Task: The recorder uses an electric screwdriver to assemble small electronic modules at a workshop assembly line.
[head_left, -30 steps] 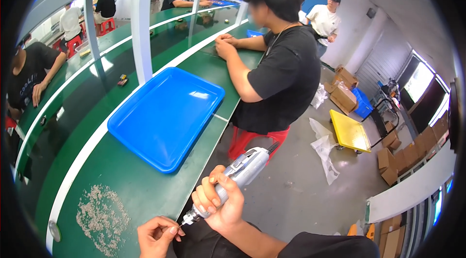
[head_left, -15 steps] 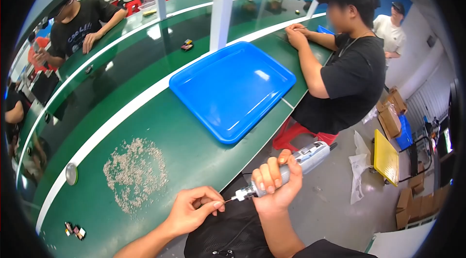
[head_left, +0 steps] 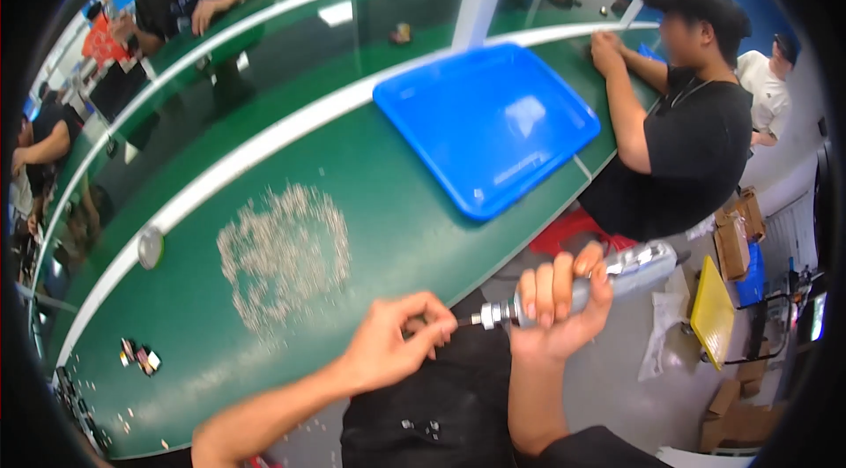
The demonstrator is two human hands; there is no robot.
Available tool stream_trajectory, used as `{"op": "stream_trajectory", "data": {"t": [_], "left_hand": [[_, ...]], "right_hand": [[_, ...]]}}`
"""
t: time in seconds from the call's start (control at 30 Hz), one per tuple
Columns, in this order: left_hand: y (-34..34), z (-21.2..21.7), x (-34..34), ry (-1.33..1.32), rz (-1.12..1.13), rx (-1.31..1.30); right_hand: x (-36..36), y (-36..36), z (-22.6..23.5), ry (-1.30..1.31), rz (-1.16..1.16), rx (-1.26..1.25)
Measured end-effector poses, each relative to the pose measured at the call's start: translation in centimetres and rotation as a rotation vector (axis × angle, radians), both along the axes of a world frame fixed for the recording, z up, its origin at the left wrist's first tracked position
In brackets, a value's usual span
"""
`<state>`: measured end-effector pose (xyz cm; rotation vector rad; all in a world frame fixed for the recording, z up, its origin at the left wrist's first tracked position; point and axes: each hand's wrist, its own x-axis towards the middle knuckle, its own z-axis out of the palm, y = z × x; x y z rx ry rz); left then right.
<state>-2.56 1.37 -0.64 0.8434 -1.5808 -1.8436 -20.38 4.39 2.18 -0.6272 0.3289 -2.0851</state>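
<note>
My right hand [head_left: 564, 300] is wrapped round a grey electric screwdriver [head_left: 639, 267], which lies almost level, its thin bit pointing left. The fingertips of my left hand [head_left: 397, 340] are pinched at the end of that bit, over my dark clothing and close to the table edge. Whatever sits between those fingertips is too small and blurred to name. Left of the screwdriver, a loose heap of tiny pale pieces [head_left: 286, 256] is spread on the green table [head_left: 189, 318].
A large blue tray [head_left: 458, 120] lies farther back on the table. A small round tin [head_left: 151, 248] and a few small dark parts [head_left: 139, 355] are at the left. Beyond the tray sits a co-worker [head_left: 696, 129]. A yellow cart [head_left: 712, 309] stands on the floor at right.
The view has swung, so the table, tray and heap sit differently in the picture. Both hands stay together at the bit, appearing farther right; the grips look the same.
</note>
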Motion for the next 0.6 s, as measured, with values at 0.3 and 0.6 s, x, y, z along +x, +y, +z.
{"op": "stream_trajectory", "data": {"t": [0.3, 0.6], "left_hand": [[-0.2, -0.2, -0.2, 0.022, 0.163, -0.264], [0.7, -0.5, 0.1, 0.016, 0.186, -0.537]], "right_hand": [[-0.3, -1.1, -0.4, -0.063, 0.002, 0.061], [0.1, -0.4, -0.6, -0.098, 0.043, 0.016]]}}
